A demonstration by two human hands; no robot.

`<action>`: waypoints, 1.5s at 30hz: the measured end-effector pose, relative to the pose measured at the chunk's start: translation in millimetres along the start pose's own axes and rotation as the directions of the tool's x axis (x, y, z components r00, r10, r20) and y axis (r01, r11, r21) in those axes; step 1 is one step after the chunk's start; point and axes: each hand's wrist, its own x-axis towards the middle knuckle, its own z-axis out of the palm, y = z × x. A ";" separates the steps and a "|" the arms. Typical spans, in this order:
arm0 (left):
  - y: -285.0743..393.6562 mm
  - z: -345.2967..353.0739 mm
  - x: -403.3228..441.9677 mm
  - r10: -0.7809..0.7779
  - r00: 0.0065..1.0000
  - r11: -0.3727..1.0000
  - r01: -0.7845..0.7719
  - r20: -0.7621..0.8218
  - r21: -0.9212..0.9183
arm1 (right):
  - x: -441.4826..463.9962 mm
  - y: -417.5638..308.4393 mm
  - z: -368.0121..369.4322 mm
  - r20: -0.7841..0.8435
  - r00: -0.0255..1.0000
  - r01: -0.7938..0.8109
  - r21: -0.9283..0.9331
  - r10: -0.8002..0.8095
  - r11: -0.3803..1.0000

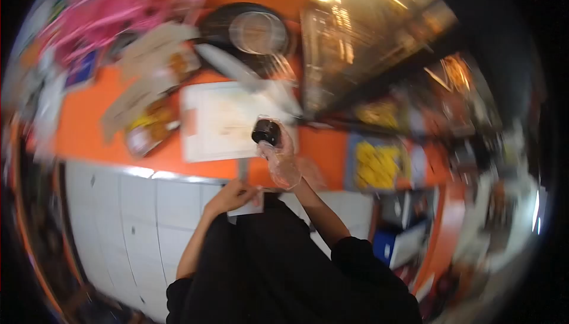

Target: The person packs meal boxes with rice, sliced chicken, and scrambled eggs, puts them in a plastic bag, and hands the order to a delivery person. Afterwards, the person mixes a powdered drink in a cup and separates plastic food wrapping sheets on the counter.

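Observation:
My right hand (283, 161), in a clear plastic glove, is closed around a small dark round object (266, 132) over the right side of a white cutting board (219, 122). Bare and lower down, my left hand (236, 196) is at the counter's front edge, its fingers pressed together on a white piece (248, 206) that looks like paper or card. A grey strip stands up just above the fingers of that hand. Behind the board, a long pale blurred object (228, 63) lies slantwise.
A black round pan (213, 24) with a clear round container (256, 32) stands behind the board. Brown paper packs (133, 101) and pink plastic bags (106, 16) are on the left. A glass case (361, 39) and a tray of yellow packets (377, 165) are on the right.

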 end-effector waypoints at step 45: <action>35.4 90.4 78.3 0.124 0.981 0.977 -0.094 0.148 -0.191 | -55.0 -88.5 -194.5 0.209 0.741 -0.643 -0.054 0.638 0.764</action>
